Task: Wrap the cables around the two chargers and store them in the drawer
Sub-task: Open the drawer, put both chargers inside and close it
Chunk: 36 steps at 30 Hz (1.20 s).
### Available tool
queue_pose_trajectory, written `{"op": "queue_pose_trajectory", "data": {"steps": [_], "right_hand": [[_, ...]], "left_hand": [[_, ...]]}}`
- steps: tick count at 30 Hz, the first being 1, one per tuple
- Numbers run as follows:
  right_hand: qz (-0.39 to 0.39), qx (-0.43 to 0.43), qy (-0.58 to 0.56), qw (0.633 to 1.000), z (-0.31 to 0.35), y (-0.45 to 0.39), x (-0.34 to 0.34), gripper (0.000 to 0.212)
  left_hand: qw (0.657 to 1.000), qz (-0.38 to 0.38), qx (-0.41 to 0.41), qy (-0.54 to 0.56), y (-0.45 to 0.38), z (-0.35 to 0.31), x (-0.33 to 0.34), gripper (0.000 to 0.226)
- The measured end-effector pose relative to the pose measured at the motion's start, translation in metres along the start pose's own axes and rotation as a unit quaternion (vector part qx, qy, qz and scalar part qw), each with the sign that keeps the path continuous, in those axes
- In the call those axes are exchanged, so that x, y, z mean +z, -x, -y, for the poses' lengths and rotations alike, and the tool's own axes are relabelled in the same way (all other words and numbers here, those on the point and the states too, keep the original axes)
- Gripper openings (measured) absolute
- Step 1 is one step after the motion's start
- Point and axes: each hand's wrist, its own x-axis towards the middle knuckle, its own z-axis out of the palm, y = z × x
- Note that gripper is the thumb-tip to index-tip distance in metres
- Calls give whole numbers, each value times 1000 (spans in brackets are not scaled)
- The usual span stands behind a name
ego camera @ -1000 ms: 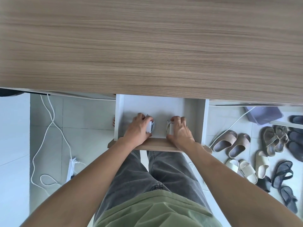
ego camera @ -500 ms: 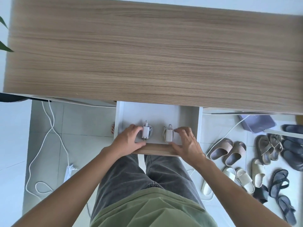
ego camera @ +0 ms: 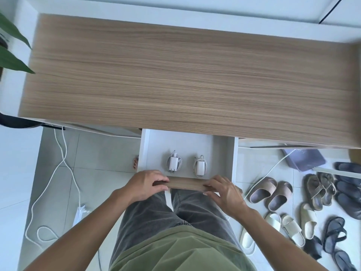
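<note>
Gripping the drawer (ego camera: pixel 224 153) front, both hands (ego camera: pixel 145 184) (ego camera: pixel 224 192) had let go; two wrapped chargers (ego camera: pixel 173 161) (ego camera: pixel 200 165) lay inside, so only closing remained, I reckoned.

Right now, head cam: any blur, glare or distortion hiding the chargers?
Head view: soft, even daylight, no glare; both chargers sharp in the drawer. Wide-angle bowing bends the desk top edges. Slight blur on the plant leaves.
</note>
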Motion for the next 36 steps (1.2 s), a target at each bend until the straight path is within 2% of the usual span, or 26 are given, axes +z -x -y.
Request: {"op": "queue_pose_trajectory", "data": {"steps": [9, 13, 15, 17, 19, 21, 23, 29, 36], "right_hand": [[-76, 10, 1, 997, -6, -30, -11, 21], [-144, 27, 27, 989, 1, -45, -18, 32], [-192, 4, 55, 980, 8, -51, -26, 45], [-220, -41, 85, 971, 12, -57, -35, 64], [-208, -67, 110, 970, 14, -64, -45, 91], [-177, -60, 135, 973, 15, -72, -54, 112], [-151, -51, 162, 974, 14, -80, -62, 123], [-118, -24, 205, 971, 2, -100, -80, 133], [-122, -23, 214, 969, -6, -103, -79, 119]], "left_hand": [[993, -106, 22, -48, -15, -6, -12, 34], [950, -235, 108, -177, -25, -6, -21, 30], [926, -266, 138, -231, -32, -9, -29, 53], [917, -268, 142, -259, -36, -16, -45, 85], [917, -247, 138, -280, -38, -18, -60, 112], [920, -226, 123, -295, -42, -17, -73, 130], [923, -208, 102, -308, -46, -15, -85, 141], [928, -180, 66, -320, -60, -4, -101, 152], [924, -200, 66, -320, -65, 3, -97, 139]]}}
